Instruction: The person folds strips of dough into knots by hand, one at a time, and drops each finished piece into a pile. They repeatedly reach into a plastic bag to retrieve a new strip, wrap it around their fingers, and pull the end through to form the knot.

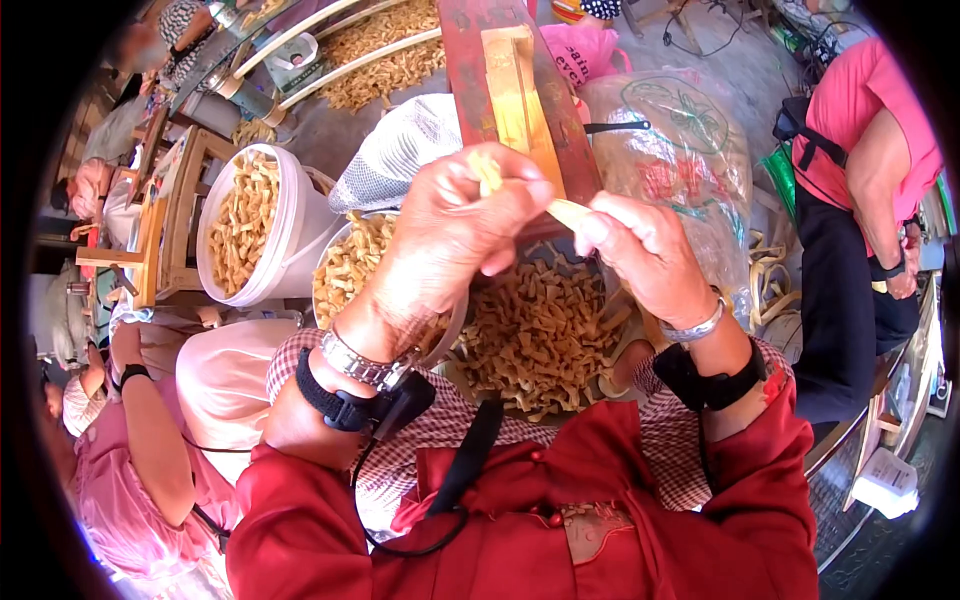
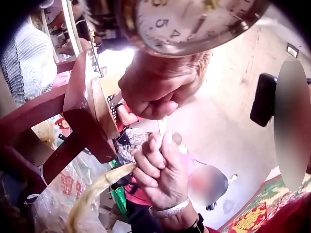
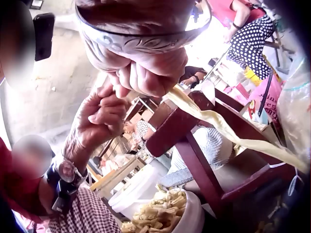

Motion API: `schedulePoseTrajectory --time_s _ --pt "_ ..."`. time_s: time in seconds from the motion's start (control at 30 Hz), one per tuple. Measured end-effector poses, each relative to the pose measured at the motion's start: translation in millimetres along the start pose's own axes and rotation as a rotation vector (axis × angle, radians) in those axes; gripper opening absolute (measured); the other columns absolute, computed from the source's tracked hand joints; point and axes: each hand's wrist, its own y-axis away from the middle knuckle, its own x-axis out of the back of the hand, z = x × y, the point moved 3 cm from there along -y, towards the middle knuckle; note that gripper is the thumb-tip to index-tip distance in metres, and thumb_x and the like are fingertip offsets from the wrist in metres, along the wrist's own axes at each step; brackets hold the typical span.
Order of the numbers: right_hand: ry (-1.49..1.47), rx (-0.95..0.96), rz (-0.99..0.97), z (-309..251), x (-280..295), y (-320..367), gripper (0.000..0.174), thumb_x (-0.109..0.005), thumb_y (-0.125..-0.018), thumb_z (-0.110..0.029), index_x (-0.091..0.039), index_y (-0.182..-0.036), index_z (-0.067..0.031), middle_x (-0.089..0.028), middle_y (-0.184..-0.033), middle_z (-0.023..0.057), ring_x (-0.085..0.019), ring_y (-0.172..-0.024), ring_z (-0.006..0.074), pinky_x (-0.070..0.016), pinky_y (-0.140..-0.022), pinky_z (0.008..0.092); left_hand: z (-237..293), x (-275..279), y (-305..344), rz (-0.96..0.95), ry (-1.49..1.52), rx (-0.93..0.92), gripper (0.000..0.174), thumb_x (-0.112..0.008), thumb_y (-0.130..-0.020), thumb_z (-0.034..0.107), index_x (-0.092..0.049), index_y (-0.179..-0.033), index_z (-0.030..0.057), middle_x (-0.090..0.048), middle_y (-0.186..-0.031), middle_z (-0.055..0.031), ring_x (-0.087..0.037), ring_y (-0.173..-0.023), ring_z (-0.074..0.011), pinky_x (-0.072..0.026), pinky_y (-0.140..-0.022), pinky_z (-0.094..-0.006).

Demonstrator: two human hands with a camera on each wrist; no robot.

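Observation:
My left hand (image 1: 455, 215), with a metal watch on its wrist, is raised over my lap and pinches one end of a pale yellow strip (image 1: 567, 211), with a folded bit (image 1: 487, 172) sticking up above the fingers. My right hand (image 1: 640, 250), wearing a silver bangle, grips the same strip close beside it. In the left wrist view the left hand (image 2: 155, 92) is curled above the right hand (image 2: 163, 170), and the strip's long tail (image 2: 97, 189) hangs down to the left. The right wrist view shows the right hand (image 3: 146, 73), the left hand (image 3: 99, 116) and the strip (image 3: 228, 131) trailing away to the right.
A bowl (image 1: 455, 335) heaped with knotted yellow pieces sits on my lap. A white bucket (image 1: 290, 240) of the same pieces stands to the left. Ahead are a red wooden frame (image 1: 470, 70) and a clear plastic bag (image 1: 680, 160). People stand and sit on both sides.

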Motion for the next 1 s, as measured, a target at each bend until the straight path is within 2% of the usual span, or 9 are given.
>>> schedulePoseTrajectory --time_s 0.27,0.33,0.4,0.67,0.8,0.83,0.87,0.93,1.0 --pt "0.196 0.192 0.108 -3.9 24.3 -25.6 0.032 -0.046 -0.094 -0.029 -0.054 -0.079 -0.0021 -0.053 -0.065 0.0100 -0.053 -0.057 0.0221 -0.0412 -0.056 0.0316 20.0 10.4 -16.6 0.112 0.027 -0.152 0.006 -0.057 -0.089 0.011 -0.056 -0.089 0.0051 -0.042 -0.063 0.0053 -0.028 -0.045 -0.0008 -0.0275 -0.039 -0.0158" --pt "0.335 0.250 0.156 -11.8 35.0 -43.7 0.028 -0.048 -0.093 -0.028 -0.054 -0.080 -0.0036 -0.052 -0.064 0.0144 -0.054 -0.058 0.0339 -0.0403 -0.053 0.0371 27.1 12.7 -31.0 0.125 0.013 -0.199 0.006 -0.056 -0.089 0.011 -0.058 -0.088 0.0057 -0.046 -0.065 0.0036 -0.034 -0.049 -0.0023 -0.0313 -0.041 -0.0177" --pt "0.447 0.299 0.223 -11.7 41.1 -56.8 0.023 -0.050 -0.092 -0.025 -0.054 -0.081 -0.0044 -0.054 -0.066 0.0158 -0.054 -0.061 0.0370 -0.0411 -0.053 0.0404 31.5 16.4 -44.2 0.128 0.007 -0.228 0.006 -0.054 -0.088 0.007 -0.059 -0.091 0.0054 -0.052 -0.068 0.0010 -0.043 -0.052 -0.0045 -0.0351 -0.042 -0.0197" --pt "0.643 0.268 0.315 27.6 33.8 -88.4 0.013 -0.054 -0.087 -0.019 -0.054 -0.084 -0.0070 -0.058 -0.071 0.0159 -0.057 -0.067 0.0390 -0.0443 -0.056 0.0453 14.8 34.4 -75.6 0.248 -0.193 -0.248 0.008 -0.060 -0.088 0.014 -0.061 -0.084 0.0074 -0.050 -0.067 0.0038 -0.044 -0.055 -0.0032 -0.0364 -0.045 -0.0206" --pt "0.645 0.220 0.316 48.5 24.2 -77.5 0.011 -0.054 -0.087 -0.019 -0.055 -0.085 -0.0073 -0.059 -0.073 0.0166 -0.057 -0.069 0.0399 -0.0444 -0.058 0.0465 -0.6 61.0 -73.8 0.362 -0.553 -0.301 0.013 -0.057 -0.089 0.016 -0.061 -0.079 0.0075 -0.048 -0.061 0.0049 -0.039 -0.047 -0.0026 -0.0326 -0.040 -0.0181" --pt "0.504 0.180 0.311 41.3 23.6 -72.1 0.013 -0.052 -0.089 -0.019 -0.055 -0.086 -0.0063 -0.058 -0.070 0.0174 -0.058 -0.065 0.0382 -0.0445 -0.056 0.0441 10.0 52.3 -61.3 0.320 -0.521 -0.065 0.015 -0.057 -0.089 0.017 -0.061 -0.078 0.0073 -0.045 -0.056 0.0052 -0.037 -0.044 -0.0020 -0.0307 -0.038 -0.0171" --pt "0.427 0.174 0.280 30.1 22.4 -66.4 0.014 -0.051 -0.090 -0.019 -0.055 -0.086 -0.0059 -0.057 -0.069 0.0174 -0.058 -0.064 0.0370 -0.0445 -0.055 0.0430 22.2 42.7 -46.6 0.167 -0.615 0.021 0.019 -0.060 -0.089 0.023 -0.062 -0.080 0.0069 -0.048 -0.057 0.0042 -0.040 -0.045 -0.0018 -0.0317 -0.038 -0.0169" --pt "0.274 0.161 0.219 3.4 17.4 -54.7 0.016 -0.050 -0.091 -0.020 -0.054 -0.085 -0.0050 -0.056 -0.067 0.0172 -0.058 -0.062 0.0346 -0.0446 -0.054 0.0407 24.9 27.5 -23.5 -0.071 -0.750 0.102 0.026 -0.061 -0.089 0.030 -0.063 -0.083 0.0051 -0.053 -0.061 0.0030 -0.044 -0.047 -0.0026 -0.0353 -0.040 -0.0179" --pt "0.191 0.313 0.219 -14.7 0.0 -38.5 0.017 -0.051 -0.091 -0.019 -0.054 -0.082 -0.0041 -0.056 -0.066 0.0150 -0.059 -0.061 0.0315 -0.0455 -0.053 0.0378 16.6 17.8 -7.7 -0.255 -0.703 0.199 0.030 -0.059 -0.090 0.028 -0.065 -0.086 -0.0003 -0.061 -0.066 0.0007 -0.047 -0.052 -0.0053 -0.0398 -0.048 -0.0219"
